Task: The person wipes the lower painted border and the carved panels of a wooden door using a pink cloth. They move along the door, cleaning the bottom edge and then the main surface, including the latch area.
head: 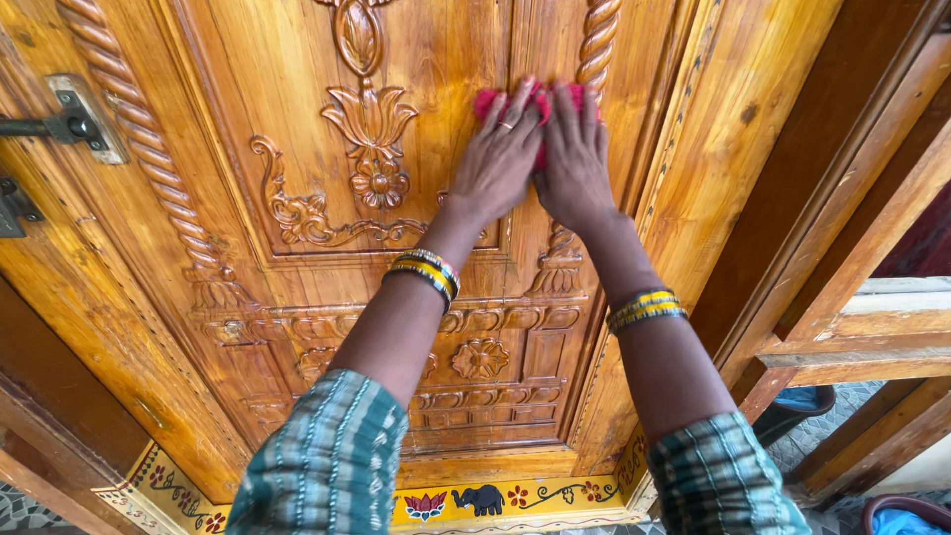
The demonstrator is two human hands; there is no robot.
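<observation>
Palms flat is what you have now: your left hand (498, 149) and right hand (573, 154) lie side by side, fingers spread and extended, both pressing a pink cloth (540, 102) against the carved wooden door (277, 89). Neither hand is closed around the cloth; it is pinned under your fingers and shows only as a fringe above the fingertips and in the gap between the two hands. It sits high on the door's raised panel, just left of the right-hand twisted rope moulding (597, 40).

To work this spot well, I would keep the pressure even across both palms so the cloth does not bunch, and follow the grain on the flat stretch. At the rope moulding and the carved lotus flower (370, 119), fold a corner over one fingertip and trace the grooves, since a flat palm will likely skip the recesses.

The wood is a warm honey colour, glossy with varnish, smooth on the flats and deeply cut in scrolls, rosettes and stepped bands lower down. The cloth looks soft and fuzzy. Striped bangles (426, 272) ring both wrists; mind them near the finish, as they could scuff it. A dark metal latch (59, 124) sits at the far left, and a painted yellow threshold (495, 495) with an elephant runs along the bottom.
</observation>
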